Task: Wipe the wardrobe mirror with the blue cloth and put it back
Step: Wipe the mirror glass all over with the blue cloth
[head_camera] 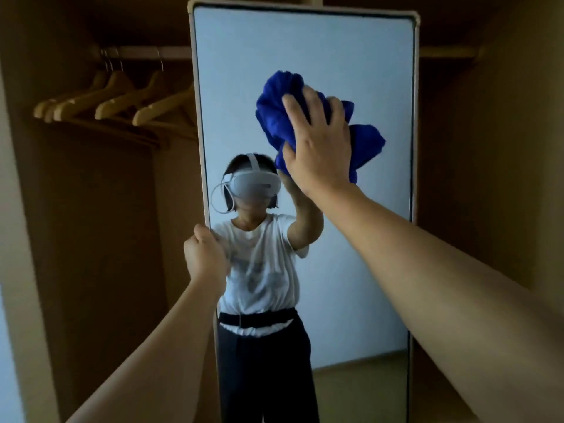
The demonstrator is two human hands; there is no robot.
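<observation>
Wardrobe rail [143,52] – wooden hangers [122,99] hanging in row.

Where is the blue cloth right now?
In the head view, the blue cloth is bunched against the upper right of the mirror, under the right hand.

Mirror [305,56]: smooth, glossy glass, giving a clean reflection; slim pale frame [195,117] round it, matt, material unclear. Blue cloth [274,117] against the upper glass: soft, fuzzy, matt fabric, bunching into thick folds. Left of the mirror, hangers [113,99]: light wood, satin-smooth, with thin shiny metal hooks, hanging from a pale rail [152,51]. Wardrobe panels [91,239] behind and either side of the mirror: brown wood-look board, flat, matt, showing no gloss.
</observation>
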